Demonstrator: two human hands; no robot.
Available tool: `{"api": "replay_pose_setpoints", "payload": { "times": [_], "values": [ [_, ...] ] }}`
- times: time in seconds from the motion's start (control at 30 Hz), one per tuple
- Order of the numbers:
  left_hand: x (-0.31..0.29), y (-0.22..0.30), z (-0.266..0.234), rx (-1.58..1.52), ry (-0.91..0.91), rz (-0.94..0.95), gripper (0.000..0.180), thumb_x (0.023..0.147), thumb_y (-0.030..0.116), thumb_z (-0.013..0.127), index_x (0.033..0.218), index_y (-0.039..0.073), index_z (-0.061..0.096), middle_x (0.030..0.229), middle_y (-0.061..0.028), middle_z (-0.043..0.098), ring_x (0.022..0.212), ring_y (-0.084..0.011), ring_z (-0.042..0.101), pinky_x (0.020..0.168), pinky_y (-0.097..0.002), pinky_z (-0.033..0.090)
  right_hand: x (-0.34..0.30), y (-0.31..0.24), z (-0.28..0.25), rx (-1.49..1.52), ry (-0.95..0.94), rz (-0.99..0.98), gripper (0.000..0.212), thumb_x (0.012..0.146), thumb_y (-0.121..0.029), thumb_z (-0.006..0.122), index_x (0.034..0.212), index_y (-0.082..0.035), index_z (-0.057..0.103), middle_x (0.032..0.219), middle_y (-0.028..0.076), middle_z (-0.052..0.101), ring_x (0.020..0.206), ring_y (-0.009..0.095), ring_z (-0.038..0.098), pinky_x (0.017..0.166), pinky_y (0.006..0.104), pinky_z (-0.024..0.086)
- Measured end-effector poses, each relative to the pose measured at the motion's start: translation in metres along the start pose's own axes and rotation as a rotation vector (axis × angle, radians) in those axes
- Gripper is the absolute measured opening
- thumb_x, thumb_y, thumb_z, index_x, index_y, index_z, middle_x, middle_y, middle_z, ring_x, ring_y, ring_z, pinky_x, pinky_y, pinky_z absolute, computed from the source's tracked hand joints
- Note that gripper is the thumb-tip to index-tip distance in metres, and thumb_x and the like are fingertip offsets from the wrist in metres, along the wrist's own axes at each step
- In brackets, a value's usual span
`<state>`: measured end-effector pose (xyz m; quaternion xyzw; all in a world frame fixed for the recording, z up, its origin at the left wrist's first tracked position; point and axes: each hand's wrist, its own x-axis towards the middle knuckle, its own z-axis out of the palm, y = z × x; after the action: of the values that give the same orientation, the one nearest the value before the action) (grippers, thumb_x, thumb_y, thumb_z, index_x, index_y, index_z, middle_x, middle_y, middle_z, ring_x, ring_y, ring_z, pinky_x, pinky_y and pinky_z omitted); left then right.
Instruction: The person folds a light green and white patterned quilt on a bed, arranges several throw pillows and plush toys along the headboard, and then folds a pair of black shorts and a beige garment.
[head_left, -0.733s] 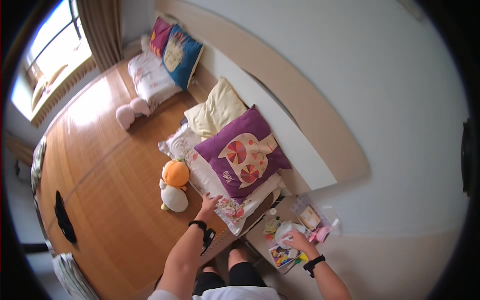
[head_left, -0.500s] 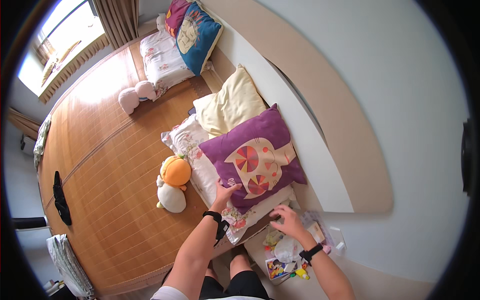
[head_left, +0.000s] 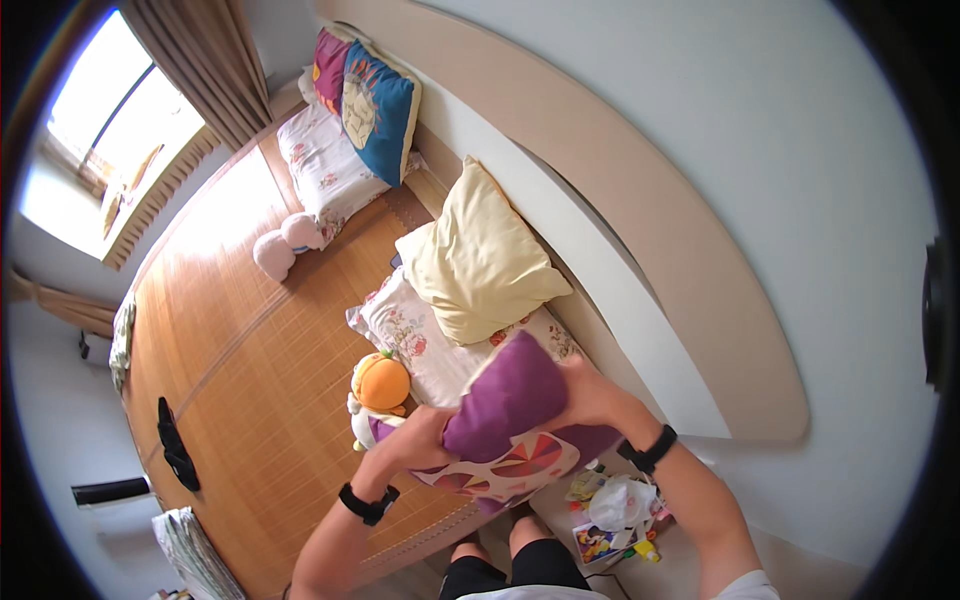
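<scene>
A purple cushion (head_left: 508, 400) with a colourful round pattern on its lower side is lifted off the floral mat (head_left: 415, 335). My left hand (head_left: 415, 447) grips its lower left edge. My right hand (head_left: 588, 393) grips its upper right edge by the wall ledge. Just behind the purple cushion a pale yellow cushion (head_left: 480, 262) leans against the ledge. An orange and white plush toy (head_left: 378, 390) sits on the bamboo floor mat to the left of my left hand.
A blue cushion (head_left: 378, 110) and a magenta one (head_left: 328, 62) lean on the ledge farther back, over another floral mat (head_left: 320, 170). Two pink slippers (head_left: 285, 243) lie on the bamboo floor. Small colourful packets and a crumpled bag (head_left: 615, 505) sit near my knees.
Both hands took hold of the purple cushion and raised it off the floral mat, folding it. The view shifted closer to the cushions.
</scene>
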<state>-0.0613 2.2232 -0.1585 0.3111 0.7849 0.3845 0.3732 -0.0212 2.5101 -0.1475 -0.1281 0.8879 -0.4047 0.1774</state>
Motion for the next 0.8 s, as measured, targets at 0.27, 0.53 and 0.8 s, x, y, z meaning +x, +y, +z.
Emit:
{"api": "replay_pose_setpoints", "payload": {
  "times": [0.27, 0.53, 0.8],
  "values": [
    [0.114, -0.032, -0.046, 0.509, 0.68, -0.105, 0.086, 0.054, 0.037, 0.08, 0.127, 0.01, 0.045, 0.127, -0.0176, 0.045, 0.116, -0.0297, 0.044, 0.091, -0.0443, 0.041, -0.185, -0.019, 0.009, 0.124, 0.721, 0.407, 0.06, 0.058, -0.016, 0.084, 0.109, -0.001, 0.056, 0.105, 0.011, 0.063, 0.096, 0.021, 0.061, 0.089, 0.0332, 0.045],
    [0.24, -0.092, 0.052, 0.752, 0.626, -0.356, 0.12, 0.046, 0.043, 0.084, 0.144, 0.024, 0.017, 0.149, -0.0181, 0.002, 0.13, -0.052, 0.013, 0.094, -0.0675, 0.027, -0.234, 0.002, 0.072, 0.346, 1.196, 0.613, 0.056, 0.061, -0.006, 0.081, 0.11, 0.001, 0.054, 0.103, 0.01, 0.061, 0.093, 0.02, 0.06, 0.087, 0.0328, 0.045],
    [0.213, -0.087, -0.049, 0.032, 0.79, -0.255, 0.051, 0.064, -0.002, 0.068, 0.11, 0.008, 0.049, 0.082, -0.0163, 0.063, 0.07, -0.028, 0.064, 0.058, -0.0381, 0.05, -0.23, 0.019, 0.077, 0.273, 1.242, 0.596, 0.056, 0.06, -0.003, 0.081, 0.109, 0.002, 0.054, 0.106, 0.01, 0.06, 0.096, 0.021, 0.059, 0.087, 0.033, 0.045]
  ]
}}
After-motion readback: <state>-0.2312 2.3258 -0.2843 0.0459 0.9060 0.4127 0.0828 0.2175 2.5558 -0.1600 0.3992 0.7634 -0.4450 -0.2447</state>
